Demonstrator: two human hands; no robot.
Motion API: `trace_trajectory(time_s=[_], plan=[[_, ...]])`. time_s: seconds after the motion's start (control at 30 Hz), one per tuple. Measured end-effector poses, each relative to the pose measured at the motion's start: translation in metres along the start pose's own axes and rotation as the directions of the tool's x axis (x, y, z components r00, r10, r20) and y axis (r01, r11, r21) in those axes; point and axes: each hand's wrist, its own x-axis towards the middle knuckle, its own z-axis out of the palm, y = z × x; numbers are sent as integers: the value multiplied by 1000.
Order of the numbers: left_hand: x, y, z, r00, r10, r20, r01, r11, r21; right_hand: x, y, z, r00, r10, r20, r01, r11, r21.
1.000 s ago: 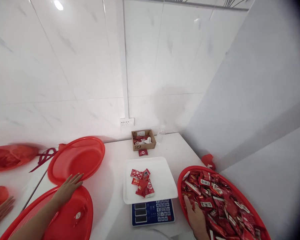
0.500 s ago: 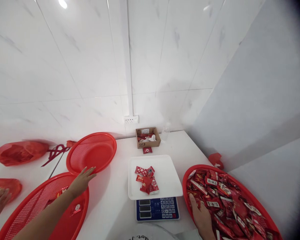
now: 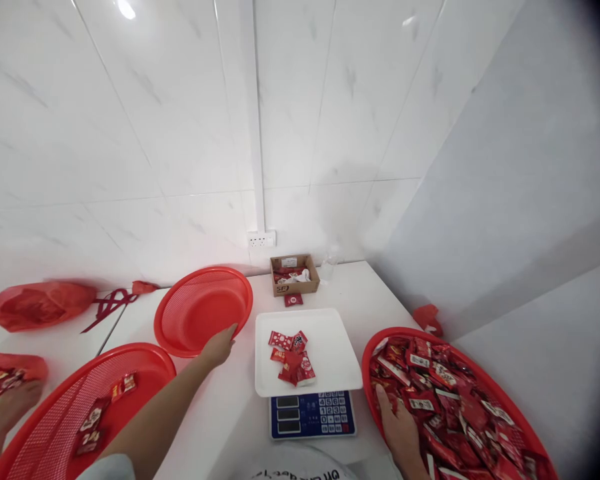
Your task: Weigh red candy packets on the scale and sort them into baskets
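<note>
Red bags [image 3: 40, 307], two of them, with a co-worker's hand [image 3: 21, 399] at the nearer one. Next, two baskets: the near basket [image 3: 145, 367] has about four packets [image 3: 94, 413], and the left hand [image 3: 220, 347] is clamped on the small basket [image 3: 205, 317]'s rim. Then one scale [image 3: 310, 419], roughly five packets on its tray [image 3: 336, 337], one box [image 3: 296, 289] behind. Far right, the right hand [image 3: 399, 427]'s in a packet-heaped third basket [image 3: 367, 363]; can't tell if it's gripping any.

Marbled wall tiles [image 3: 180, 120], white conduit [image 3: 258, 147] above a wall socket [image 3: 261, 239], dark red ribbon [image 3: 112, 305], cardboard box [image 3: 297, 289]
</note>
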Motion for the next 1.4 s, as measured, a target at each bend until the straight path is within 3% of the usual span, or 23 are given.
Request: trace_trajectory(time_s=[0.13,0.27,0.33,0.4,0.47,0.63,0.87,0.97,1.17,1.3,1.4], plan=[[1,21,12,1000,1,10,-1,1000,-10,-2,-2,-1,1000,8,5,-8,1000,16],[0,41,22,995,-19,-101,19,1000,1,-4,-4,-1,1000,-1,3,1,998,64],[-3,56,30,981,32,-192,-33,999,0,-4,-4,-1,1000,-13,7,12,997,82],[-8,76,40,959,159,-233,-167,986,-12,-3,-4,-1,1000,-14,-6,15,996,86],[-14,98,50,941,284,-184,-295,955,-37,-2,-3,0,1000,-13,-23,14,997,75],[-20,137,69,926,377,29,-374,924,-78,0,1,1,999,-45,-25,47,996,74],[-14,143,62,890,453,-47,-451,891,50,-6,-3,-2,995,-91,-34,93,992,79],[-10,144,55,900,434,-35,-432,901,49,-7,-5,-3,994,-100,-38,103,990,92],[-4,144,55,957,288,-34,-290,945,-152,-6,-5,-3,995,-91,-36,94,993,71],[-5,141,54,974,170,-148,-208,931,-300,-5,-4,-2,997,-68,-37,71,992,105],[-4,133,39,953,125,-275,-225,901,-371,-4,-3,-2,998,-58,-23,60,994,90]])
